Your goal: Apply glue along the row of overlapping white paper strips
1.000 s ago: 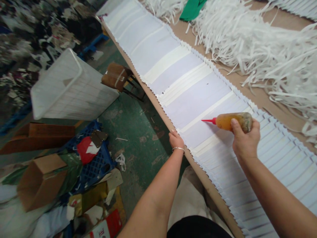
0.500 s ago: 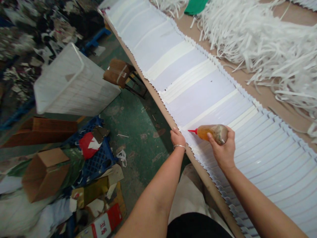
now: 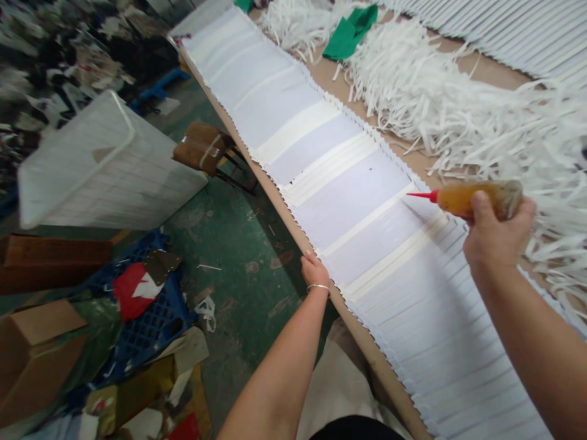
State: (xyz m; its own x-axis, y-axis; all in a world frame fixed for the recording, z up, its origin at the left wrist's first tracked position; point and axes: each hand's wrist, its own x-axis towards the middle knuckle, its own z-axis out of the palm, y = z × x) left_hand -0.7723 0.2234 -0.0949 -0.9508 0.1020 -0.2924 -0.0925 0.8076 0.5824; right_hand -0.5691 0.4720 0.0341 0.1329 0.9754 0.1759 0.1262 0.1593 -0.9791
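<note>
Right hand (image 3: 498, 235) is clenching an amber squeeze bottle (image 3: 477, 198), its red nozzle (image 3: 422, 195) pointing across, just above a long scallop-edged paper sheet (image 3: 348, 208). Contents are probably glue, hard to confirm. Left hand (image 3: 315, 270) is lying open on the sheet's near edge, grasping nothing. Nozzle needs lowering to reach paper. Shredded white paper strips (image 3: 458, 104) are crowding the far side, close behind the bottle.

Two hands: left hand (image 3: 314, 270), right hand (image 3: 498, 229). One squeeze bottle (image 3: 477, 198). Off the worktop's (image 3: 263, 183) left edge: one white plastic bin (image 3: 105, 165), one stool (image 3: 202, 148), one blue crate (image 3: 156, 318). Right edge: two green cloth pieces (image 3: 349, 32).
</note>
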